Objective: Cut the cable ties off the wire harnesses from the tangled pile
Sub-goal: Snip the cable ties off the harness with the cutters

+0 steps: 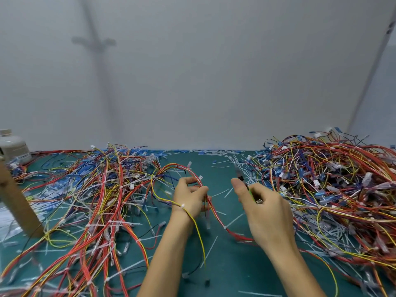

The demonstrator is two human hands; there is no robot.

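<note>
My left hand [189,195] grips a red and yellow wire harness [182,167] that loops up from the left pile and trails down over my wrist. A white cable tie [183,205] binds its yellow wires beside my wrist. My right hand [260,207] holds small cutters [241,177] with green handles, the blades pointing up and away, apart from the harness. A tangled pile of red, yellow and blue harnesses [334,185] rises on the right. A flatter spread of harnesses [94,196] lies on the left.
Cut white tie strips [220,167] litter the green mat [225,273] between the piles. A brown cardboard piece [17,202] stands at the left edge, a white plastic bottle [12,146] behind it. A grey wall closes the back.
</note>
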